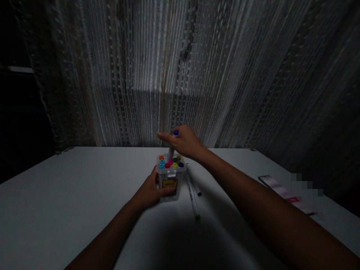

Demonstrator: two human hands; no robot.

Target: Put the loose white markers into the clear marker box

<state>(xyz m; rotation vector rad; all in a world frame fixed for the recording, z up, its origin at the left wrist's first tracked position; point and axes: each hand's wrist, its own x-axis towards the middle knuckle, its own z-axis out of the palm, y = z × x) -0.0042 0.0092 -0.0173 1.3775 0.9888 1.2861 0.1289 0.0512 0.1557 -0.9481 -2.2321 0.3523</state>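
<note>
left hand (152,192) grips the box (170,180), a light, rigid, slippery item. right hand (185,142) pinches a marker (172,147) near its cap; hold the barrel firmly.

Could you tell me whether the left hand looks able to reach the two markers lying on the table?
Probably not yet: the left hand grips the marker box, which stands between it and them.

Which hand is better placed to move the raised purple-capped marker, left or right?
Right. The right hand already pinches the purple-capped grey marker above the clear plastic marker box. The left hand is wrapped around the box's side, steadying it on the white table.
</note>
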